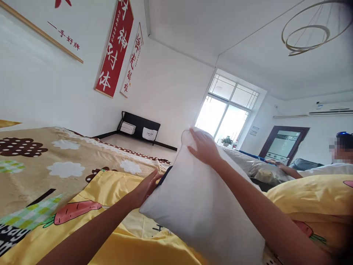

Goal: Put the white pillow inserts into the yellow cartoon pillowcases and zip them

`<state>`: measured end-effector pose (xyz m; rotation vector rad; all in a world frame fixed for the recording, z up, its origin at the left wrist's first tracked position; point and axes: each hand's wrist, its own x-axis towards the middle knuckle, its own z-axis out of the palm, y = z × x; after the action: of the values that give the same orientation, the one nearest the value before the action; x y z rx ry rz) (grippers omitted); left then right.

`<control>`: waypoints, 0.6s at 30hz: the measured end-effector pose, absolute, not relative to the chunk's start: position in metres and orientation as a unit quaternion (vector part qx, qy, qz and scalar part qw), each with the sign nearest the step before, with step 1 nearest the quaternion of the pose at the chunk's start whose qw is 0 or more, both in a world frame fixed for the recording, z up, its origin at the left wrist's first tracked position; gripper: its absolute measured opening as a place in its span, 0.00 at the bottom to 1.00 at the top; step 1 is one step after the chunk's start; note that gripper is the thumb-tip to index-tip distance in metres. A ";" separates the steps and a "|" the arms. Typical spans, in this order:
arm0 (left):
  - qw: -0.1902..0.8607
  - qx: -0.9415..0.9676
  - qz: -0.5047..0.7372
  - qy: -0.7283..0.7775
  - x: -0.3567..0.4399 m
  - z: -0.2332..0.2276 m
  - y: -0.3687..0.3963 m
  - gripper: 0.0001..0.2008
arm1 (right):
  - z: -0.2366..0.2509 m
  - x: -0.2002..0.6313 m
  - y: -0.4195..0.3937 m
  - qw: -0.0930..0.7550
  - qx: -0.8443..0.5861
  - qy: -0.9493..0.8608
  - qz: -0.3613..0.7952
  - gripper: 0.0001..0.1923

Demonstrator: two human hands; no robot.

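Note:
A plump white pillow [198,206] stands tilted on the bed in front of me. My right hand [204,148] grips its upper far corner from above. My left hand [146,187] presses flat against the pillow's left side, fingers together, next to a dark edge of fabric there. Under the pillow lies a yellow cover with a carrot print [91,206], spread over the bed.
A tan quilt with white flowers [55,162] covers the bed at left. Another yellow pillow [311,198] lies at right. Another person [325,167] sits at far right beside silver bedding [256,165]. Red banners [114,48] hang on the wall; a window [226,110] is behind.

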<state>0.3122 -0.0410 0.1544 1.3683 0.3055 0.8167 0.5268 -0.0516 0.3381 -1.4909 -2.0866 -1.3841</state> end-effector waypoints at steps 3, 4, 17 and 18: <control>0.691 0.612 0.357 0.142 0.314 0.140 -0.049 0.49 | 0.311 0.532 -0.042 0.123 -0.512 -0.706 -0.473 0.34; 0.668 0.626 0.366 0.169 0.318 0.130 -0.051 0.52 | 0.306 0.528 -0.041 0.126 -0.501 -0.709 -0.479 0.34; 0.423 0.666 0.466 0.401 0.329 0.124 -0.035 0.41 | 0.300 0.476 -0.118 0.222 -0.536 -0.784 -0.222 0.13; 0.412 0.675 0.471 0.391 0.332 0.129 -0.039 0.43 | 0.298 0.471 -0.121 0.223 -0.545 -0.791 -0.168 0.13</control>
<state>0.3316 -0.0395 0.1289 1.6986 0.9838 1.1859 0.4709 -0.1205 0.2984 -1.5041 -2.1825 -0.4648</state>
